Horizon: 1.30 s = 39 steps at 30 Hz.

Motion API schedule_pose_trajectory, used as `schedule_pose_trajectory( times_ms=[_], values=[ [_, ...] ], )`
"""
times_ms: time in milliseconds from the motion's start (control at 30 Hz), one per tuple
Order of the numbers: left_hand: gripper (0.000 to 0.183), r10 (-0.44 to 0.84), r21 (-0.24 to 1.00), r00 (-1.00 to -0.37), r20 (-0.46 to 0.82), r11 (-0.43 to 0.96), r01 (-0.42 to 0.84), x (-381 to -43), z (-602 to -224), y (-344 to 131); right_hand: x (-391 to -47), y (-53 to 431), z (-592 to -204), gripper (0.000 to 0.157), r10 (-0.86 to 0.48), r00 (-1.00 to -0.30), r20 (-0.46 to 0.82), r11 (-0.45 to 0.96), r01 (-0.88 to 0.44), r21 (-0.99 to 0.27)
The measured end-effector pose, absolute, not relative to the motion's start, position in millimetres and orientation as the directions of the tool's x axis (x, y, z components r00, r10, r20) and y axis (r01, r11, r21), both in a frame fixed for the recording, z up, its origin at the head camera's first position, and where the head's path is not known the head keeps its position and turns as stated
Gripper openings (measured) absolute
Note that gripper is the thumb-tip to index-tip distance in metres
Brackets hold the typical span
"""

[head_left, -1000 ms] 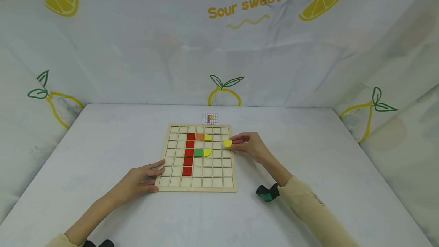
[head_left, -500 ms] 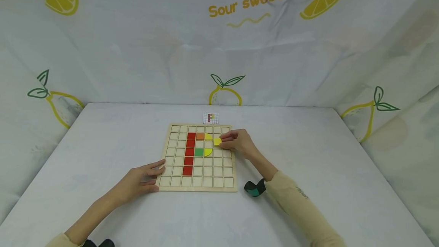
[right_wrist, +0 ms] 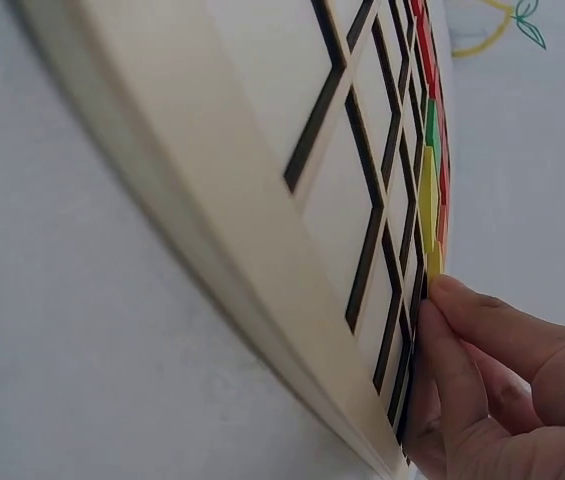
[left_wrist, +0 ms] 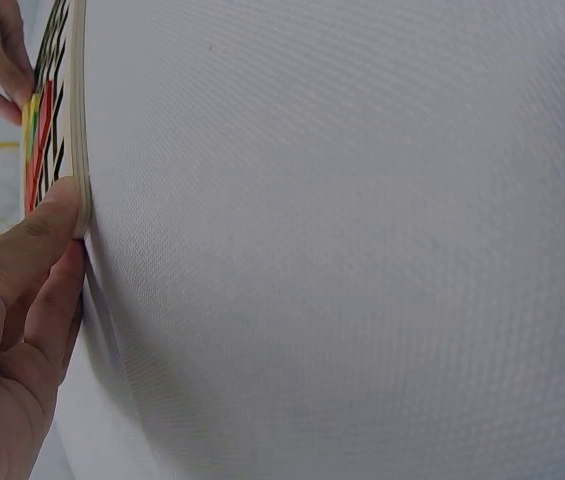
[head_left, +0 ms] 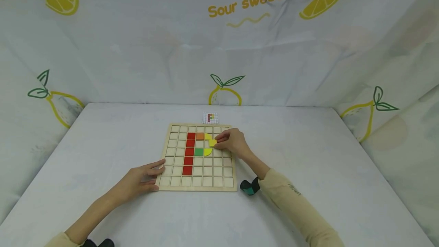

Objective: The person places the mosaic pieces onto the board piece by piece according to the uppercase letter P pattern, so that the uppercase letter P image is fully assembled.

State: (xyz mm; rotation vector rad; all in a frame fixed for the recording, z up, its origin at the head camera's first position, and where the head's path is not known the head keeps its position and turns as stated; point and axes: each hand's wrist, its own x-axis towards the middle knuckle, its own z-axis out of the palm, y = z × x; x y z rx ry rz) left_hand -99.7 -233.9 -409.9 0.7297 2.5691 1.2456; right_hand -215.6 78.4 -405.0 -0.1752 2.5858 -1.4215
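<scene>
A wooden grid board [head_left: 217, 171] lies on the white table. Fingers and thumb of my left hand [head_left: 138, 180] touch its left edge, the thumb near the front left corner, as the left wrist view [left_wrist: 22, 300] shows close up. Between thumb and fingertips my right hand [head_left: 233, 142] pinches a yellow square tile [head_left: 212, 143] low over the board, between two yellow quarter-round tiles. On the board, several red tiles [head_left: 188, 161] form a column. Beside it sit an orange tile [head_left: 200, 136] and a green tile [head_left: 198, 152], each followed by a yellow quarter-round tile [head_left: 207, 152].
Just behind the board lies a small pattern card [head_left: 210, 117] with a coloured grid figure. A dark strap piece [head_left: 249, 187] hangs by the right wrist. White cloth printed with lemons [head_left: 224, 96] surrounds the table at the back and sides.
My right hand has moved leftward over the board with the yellow square tile, from the right edge to beside the quarter-round tiles. The left hand has stayed at the board's edge.
</scene>
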Motion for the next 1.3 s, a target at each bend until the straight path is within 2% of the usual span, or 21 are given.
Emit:
schedule_pose_trajectory(
  times_ms=[400, 667, 1300],
  values=[
    [0.059, 0.499, 0.799, -0.866, 0.031, 0.508, 0.322, -98.6, -411.0, -233.2, -214.0, 72.1, -399.3, 0.024, -0.182, -0.969, -0.166, 0.579, 0.031, -0.815],
    [0.06, 0.499, 0.806, -0.866, 0.016, 0.507, 0.306, -98.8, -411.1, -233.4, -215.5, 74.7, -398.6, 0.021, -0.184, -0.963, -0.196, 0.553, 0.063, -0.831],
    [0.066, 0.509, 0.822, -0.86, 0.018, 0.483, 0.303, -99.7, -411.8, -233.0, -215.8, 75.6, -399.5, 0.019, -0.249, -0.955, -0.163, 0.513, 0.013, -0.858]
  ],
)
